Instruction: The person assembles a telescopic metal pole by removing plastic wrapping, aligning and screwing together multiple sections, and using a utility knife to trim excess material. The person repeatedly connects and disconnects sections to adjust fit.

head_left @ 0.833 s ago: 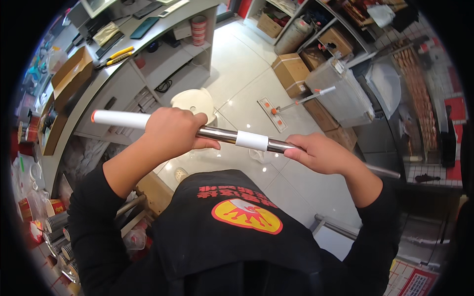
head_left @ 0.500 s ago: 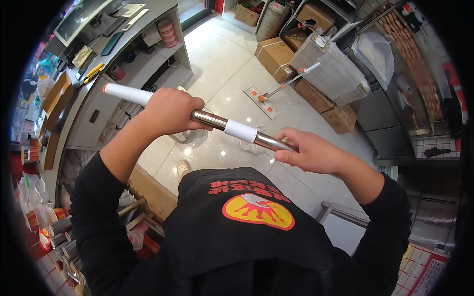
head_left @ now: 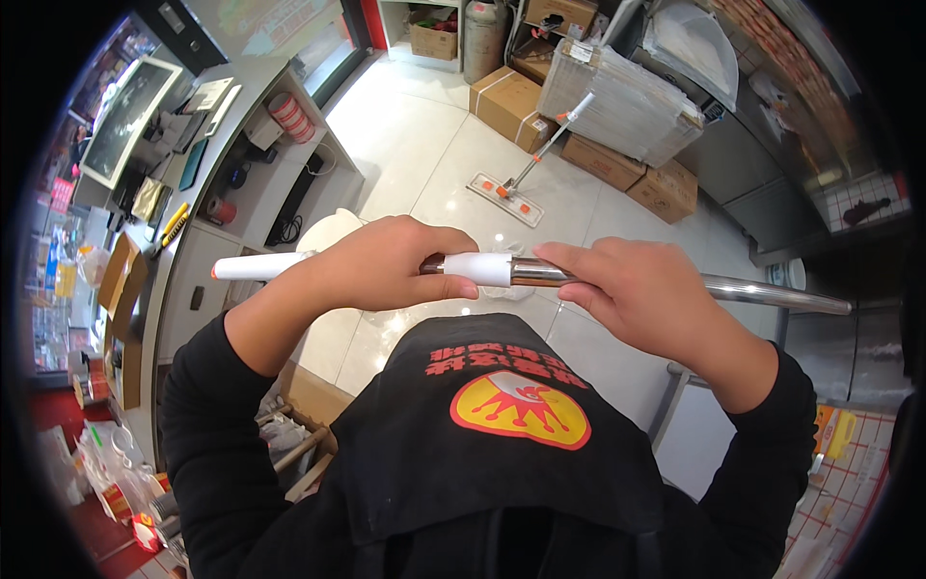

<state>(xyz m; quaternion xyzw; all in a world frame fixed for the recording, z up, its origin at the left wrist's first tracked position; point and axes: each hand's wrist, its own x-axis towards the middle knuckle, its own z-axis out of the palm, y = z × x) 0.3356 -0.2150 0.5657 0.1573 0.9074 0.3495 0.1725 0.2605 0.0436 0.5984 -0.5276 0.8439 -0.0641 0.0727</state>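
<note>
Both my hands grip a shiny metal mop pole held level across my front. My left hand is closed round it, with the thumb and fingertips at a white sleeve near the middle. A white grip with an orange tip sticks out past my left wrist. My right hand is wrapped over the bare metal just right of the sleeve. The pole's metal end reaches far out to the right. Ahead on the floor lies a flat mop with orange joints and a short shaft leaning up.
At the left stands a counter with a monitor on it. Cardboard boxes and a wrapped flat stack line the right side, near a gas cylinder. A white stool stands behind my left arm.
The pole has turned from slanting down rightward to nearly level. My left hand has slid to the white sleeve; my right hand has risen with the pole. The view has shifted too.
</note>
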